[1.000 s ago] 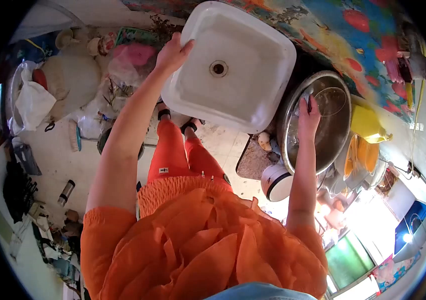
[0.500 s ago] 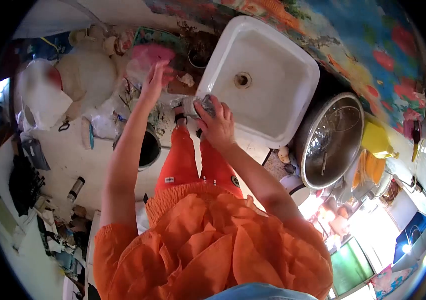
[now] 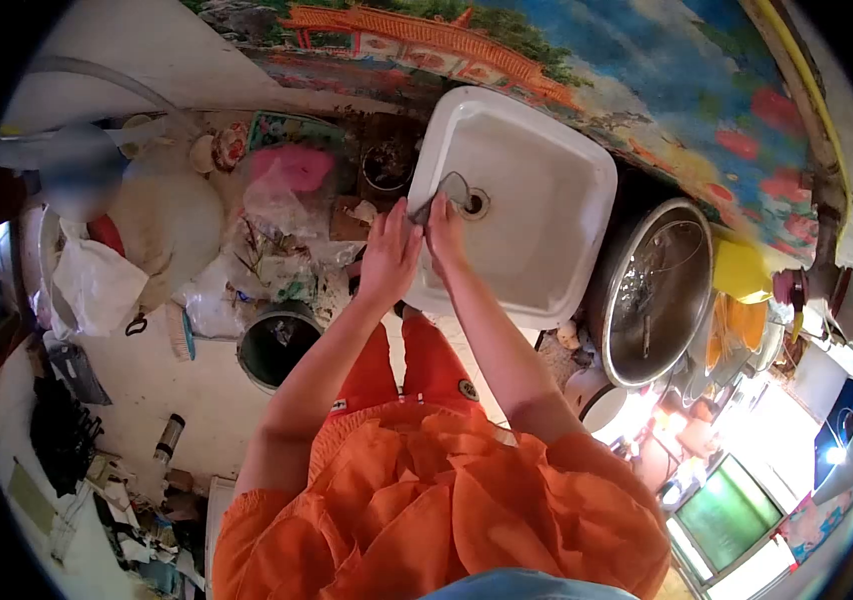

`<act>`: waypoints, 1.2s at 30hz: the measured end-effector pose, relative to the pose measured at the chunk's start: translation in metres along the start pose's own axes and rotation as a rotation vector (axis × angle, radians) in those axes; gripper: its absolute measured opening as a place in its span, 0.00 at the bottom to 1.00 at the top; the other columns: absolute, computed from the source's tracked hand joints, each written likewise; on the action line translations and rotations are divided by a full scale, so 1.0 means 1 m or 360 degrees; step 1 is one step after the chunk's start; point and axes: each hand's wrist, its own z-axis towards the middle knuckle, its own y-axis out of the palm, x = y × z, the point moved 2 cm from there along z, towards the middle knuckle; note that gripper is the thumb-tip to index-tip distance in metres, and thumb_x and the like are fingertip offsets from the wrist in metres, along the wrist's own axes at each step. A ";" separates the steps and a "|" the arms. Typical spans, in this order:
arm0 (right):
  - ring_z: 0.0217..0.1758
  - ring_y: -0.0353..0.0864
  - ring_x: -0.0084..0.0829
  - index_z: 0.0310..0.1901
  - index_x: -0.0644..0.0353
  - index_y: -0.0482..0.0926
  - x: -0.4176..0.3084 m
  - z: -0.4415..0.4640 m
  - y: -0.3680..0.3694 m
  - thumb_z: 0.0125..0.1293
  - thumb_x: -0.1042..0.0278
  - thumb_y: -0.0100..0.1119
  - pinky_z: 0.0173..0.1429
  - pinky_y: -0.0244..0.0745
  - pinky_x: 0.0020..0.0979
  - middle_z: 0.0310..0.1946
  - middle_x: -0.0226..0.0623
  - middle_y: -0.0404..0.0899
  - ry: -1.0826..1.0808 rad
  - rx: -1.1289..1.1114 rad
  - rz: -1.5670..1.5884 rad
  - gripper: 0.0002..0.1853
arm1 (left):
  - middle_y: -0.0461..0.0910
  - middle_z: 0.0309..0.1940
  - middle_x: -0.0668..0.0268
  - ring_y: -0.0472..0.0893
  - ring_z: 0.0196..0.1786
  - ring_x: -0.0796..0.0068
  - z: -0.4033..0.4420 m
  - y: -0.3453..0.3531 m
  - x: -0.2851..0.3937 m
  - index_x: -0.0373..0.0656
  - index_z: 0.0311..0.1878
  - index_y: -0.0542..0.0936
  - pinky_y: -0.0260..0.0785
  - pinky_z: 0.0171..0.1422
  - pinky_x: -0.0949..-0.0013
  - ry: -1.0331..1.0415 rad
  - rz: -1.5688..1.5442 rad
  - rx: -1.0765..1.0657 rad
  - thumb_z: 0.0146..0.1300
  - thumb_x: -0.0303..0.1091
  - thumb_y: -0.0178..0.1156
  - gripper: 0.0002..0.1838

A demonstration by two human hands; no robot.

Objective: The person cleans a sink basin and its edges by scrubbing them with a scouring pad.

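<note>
A white rectangular sink basin (image 3: 537, 225) with a round drain hole (image 3: 475, 204) lies ahead of me. Over its left rim, my right hand (image 3: 445, 237) grips a flat grey piece with a rounded end (image 3: 454, 188). What it is made of I cannot make out. Close beside it is my left hand (image 3: 390, 258), fingers together and pointing forward, with a darker grey part of the piece between the two hands. The fingertips partly hide the piece.
Right of the sink stands a large metal basin (image 3: 627, 340) holding water, with a yellow container (image 3: 742, 270) behind it. A dark bucket (image 3: 279, 350) sits on the floor at left, near plastic bags (image 3: 215, 300) and a potted plant (image 3: 387, 165).
My left hand has come in from the left to join my right hand at the grey piece. The piece has shifted over the sink's left rim, and the camera view has tilted.
</note>
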 end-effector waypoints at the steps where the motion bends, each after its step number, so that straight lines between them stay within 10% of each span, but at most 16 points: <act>1: 0.52 0.75 0.50 0.58 0.67 0.67 -0.001 0.003 0.003 0.70 0.46 0.32 0.55 0.68 0.39 0.51 0.57 0.73 -0.0072 0.0089 0.0050 0.30 | 0.71 0.45 0.48 0.73 0.47 0.49 0.007 0.008 0.002 0.37 0.62 0.60 0.67 0.52 0.57 -0.0007 0.0038 0.0050 0.65 0.39 0.49 0.26; 4: 0.19 0.67 0.25 0.34 0.59 0.74 -0.039 0.083 0.006 0.69 0.50 0.38 0.21 0.65 0.35 0.16 0.29 0.64 0.0317 -0.0111 0.1236 0.21 | 0.72 0.44 0.46 0.72 0.47 0.46 0.018 0.025 0.005 0.31 0.60 0.60 0.68 0.50 0.54 -0.0007 0.0218 0.0194 0.64 0.36 0.48 0.25; 8: 0.35 0.73 0.26 0.45 0.62 0.76 0.029 0.104 0.005 0.69 0.58 0.43 0.41 0.69 0.27 0.34 0.36 0.77 0.0602 -0.0203 0.0388 0.17 | 0.72 0.46 0.46 0.73 0.47 0.46 0.017 0.024 0.010 0.32 0.59 0.60 0.69 0.48 0.54 -0.0049 0.0296 0.0192 0.64 0.37 0.49 0.25; 11: 0.29 0.74 0.24 0.41 0.63 0.75 0.039 0.051 -0.029 0.64 0.67 0.50 0.30 0.68 0.30 0.29 0.33 0.76 0.0169 -0.0227 0.0601 0.09 | 0.72 0.48 0.46 0.74 0.47 0.46 0.015 0.025 0.009 0.33 0.59 0.61 0.70 0.48 0.54 -0.0113 0.0298 0.0180 0.64 0.37 0.49 0.24; 17: 0.47 0.72 0.23 0.58 0.55 0.68 -0.011 -0.072 -0.200 0.65 0.75 0.50 0.52 0.66 0.23 0.50 0.34 0.74 -0.0534 0.0134 0.0240 0.19 | 0.73 0.50 0.47 0.74 0.50 0.48 0.016 0.023 0.025 0.35 0.59 0.63 0.69 0.49 0.54 -0.0283 0.0339 0.0052 0.65 0.41 0.48 0.24; 26: 0.55 0.73 0.38 0.59 0.55 0.66 0.149 -0.037 -0.378 0.64 0.65 0.52 0.57 0.67 0.34 0.51 0.44 0.74 -0.0099 0.0388 -0.0069 0.22 | 0.73 0.50 0.45 0.74 0.50 0.47 0.014 0.036 0.006 0.33 0.59 0.62 0.69 0.50 0.54 -0.0175 0.0491 0.0140 0.65 0.41 0.47 0.25; 29: 0.54 0.72 0.42 0.58 0.58 0.67 0.206 -0.007 -0.406 0.57 0.71 0.56 0.58 0.67 0.39 0.49 0.47 0.73 0.0155 0.0929 -0.1318 0.25 | 0.73 0.49 0.45 0.75 0.49 0.46 0.014 0.037 0.008 0.34 0.58 0.62 0.70 0.49 0.53 -0.0105 0.0586 0.0209 0.65 0.41 0.47 0.24; 32: 0.55 0.68 0.50 0.56 0.59 0.68 0.264 0.018 -0.381 0.54 0.69 0.58 0.57 0.66 0.44 0.50 0.50 0.70 -0.0086 0.0549 -0.1687 0.26 | 0.74 0.47 0.46 0.76 0.46 0.46 0.015 0.037 0.001 0.36 0.57 0.63 0.70 0.46 0.52 -0.0109 0.0600 0.0206 0.65 0.42 0.47 0.23; 36: 0.57 0.65 0.52 0.55 0.60 0.68 0.259 0.013 -0.391 0.51 0.66 0.62 0.58 0.66 0.42 0.52 0.51 0.67 -0.0280 0.0901 -0.0966 0.28 | 0.75 0.43 0.46 0.76 0.43 0.45 0.013 0.037 0.009 0.38 0.56 0.64 0.70 0.44 0.51 -0.0204 0.0637 0.0218 0.65 0.43 0.46 0.22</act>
